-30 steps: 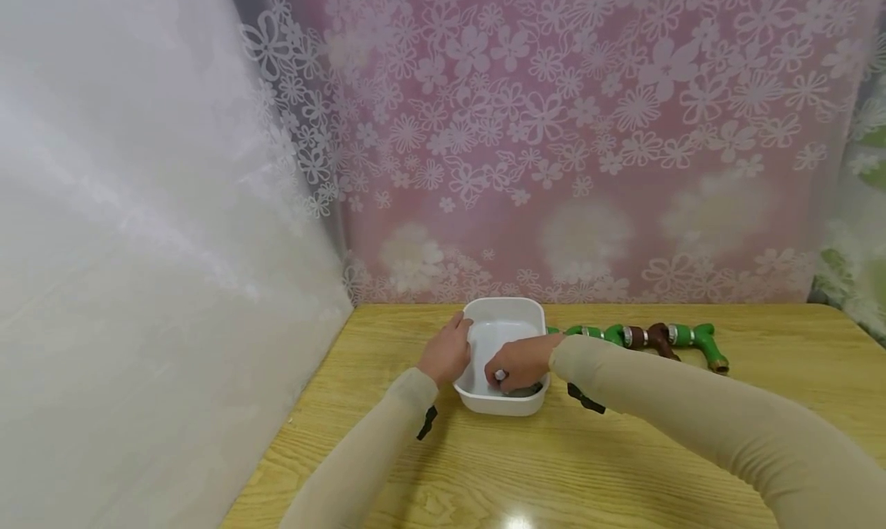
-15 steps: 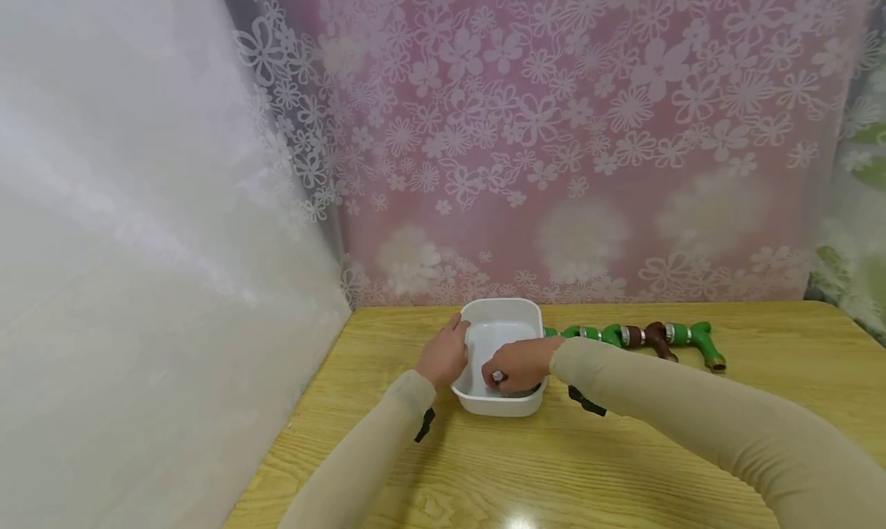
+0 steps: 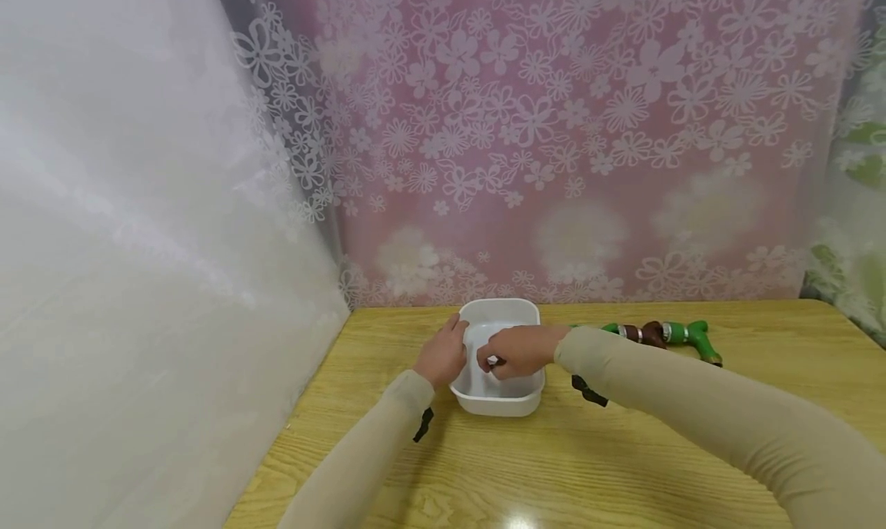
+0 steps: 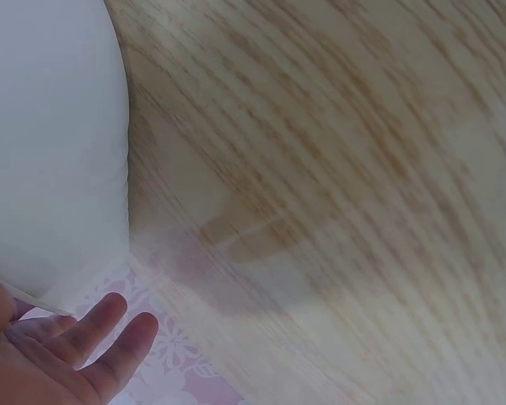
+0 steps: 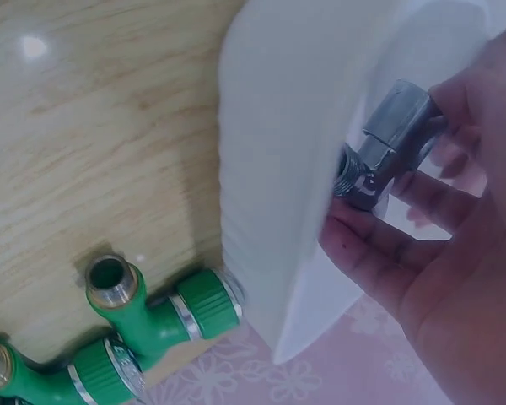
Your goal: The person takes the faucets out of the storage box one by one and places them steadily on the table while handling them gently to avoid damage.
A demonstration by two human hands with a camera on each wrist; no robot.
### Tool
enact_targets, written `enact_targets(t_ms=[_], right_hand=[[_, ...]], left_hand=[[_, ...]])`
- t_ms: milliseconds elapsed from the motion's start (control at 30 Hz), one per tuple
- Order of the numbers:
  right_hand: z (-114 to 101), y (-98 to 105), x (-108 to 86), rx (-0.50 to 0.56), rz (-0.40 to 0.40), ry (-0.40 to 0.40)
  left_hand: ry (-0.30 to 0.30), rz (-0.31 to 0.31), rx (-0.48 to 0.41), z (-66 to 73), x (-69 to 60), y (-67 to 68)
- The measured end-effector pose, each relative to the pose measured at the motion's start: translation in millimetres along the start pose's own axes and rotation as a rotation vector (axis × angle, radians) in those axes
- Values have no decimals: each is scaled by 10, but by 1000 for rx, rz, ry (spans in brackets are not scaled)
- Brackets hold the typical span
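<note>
A white plastic tub (image 3: 500,407) stands on the wooden table. My left hand (image 3: 443,352) holds its left rim; in the left wrist view, the fingers (image 4: 122,354) show at the tub's edge. Over the tub's inside is my right hand (image 3: 521,352), pinching a grey angle valve (image 5: 392,139) between thumb and fingers. The valve has a threaded outlet, seen in the right wrist view just inside the tub's wall. Most of it is hidden by my hand in the head view.
Right of the tub, a row of angle valves lies along the table's back: green valves (image 3: 685,333) and a dark brown valve (image 3: 651,333). Close to the tub wall is a green valve (image 5: 152,321). A floral curtain (image 3: 554,168) hangs behind; white sheeting (image 3: 138,244) is at left.
My right hand has risen from the tub's near right corner, bringing the angle valve up and slightly left. My left hand stays on the rim.
</note>
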State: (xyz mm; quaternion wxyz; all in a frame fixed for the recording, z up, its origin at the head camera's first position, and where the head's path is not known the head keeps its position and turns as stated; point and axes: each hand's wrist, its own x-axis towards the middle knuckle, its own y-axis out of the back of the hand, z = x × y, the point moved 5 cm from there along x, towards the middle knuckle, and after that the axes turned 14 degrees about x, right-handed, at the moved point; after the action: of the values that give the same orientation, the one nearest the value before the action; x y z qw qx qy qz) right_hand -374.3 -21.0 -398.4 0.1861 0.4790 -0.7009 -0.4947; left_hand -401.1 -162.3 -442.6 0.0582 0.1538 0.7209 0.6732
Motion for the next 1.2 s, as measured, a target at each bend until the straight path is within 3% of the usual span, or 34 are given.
enact_targets(t_ms=[200, 600, 933, 1200], right_hand=[[-46, 130, -54, 6, 29, 39], [-21, 365, -280, 24, 96, 15], [86, 494, -595, 78, 132, -41], [319, 524, -898, 78, 179, -90]], left_hand=[[-4, -5, 6, -11, 9, -1], [16, 6, -4, -8, 38, -16], [27, -25, -13, 19, 9, -2], [21, -1, -6, 16, 20, -24]])
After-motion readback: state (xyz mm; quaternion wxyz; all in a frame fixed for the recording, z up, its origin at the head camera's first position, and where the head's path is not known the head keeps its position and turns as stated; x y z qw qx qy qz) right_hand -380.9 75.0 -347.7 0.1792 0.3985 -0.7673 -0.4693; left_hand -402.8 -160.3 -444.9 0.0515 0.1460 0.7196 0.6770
